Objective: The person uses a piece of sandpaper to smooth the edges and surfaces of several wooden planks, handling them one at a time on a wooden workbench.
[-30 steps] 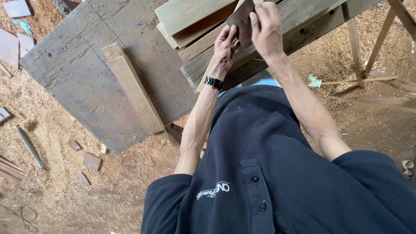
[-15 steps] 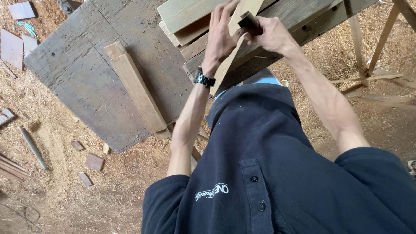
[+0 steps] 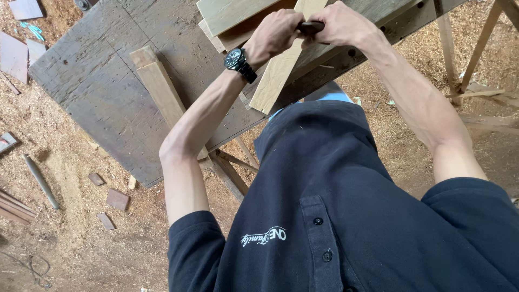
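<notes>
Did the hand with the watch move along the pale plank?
Yes. The left hand slid up the pale plank, away from its near end, meeting the right hand.

The weathered grey plank worktop (image 3: 108, 92) carried a long pale wooden batten (image 3: 162, 94) lying flat, pale boards (image 3: 232, 13) stacked near its far edge. Below, small brown wood offcuts (image 3: 117, 199) lay on the sawdust-covered floor (image 3: 70, 178).

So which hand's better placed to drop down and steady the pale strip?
Left, probably. Both grip the dark tool, but the left hand sits nearer the pale strip's free lower end; the right hand is farther off.
</notes>
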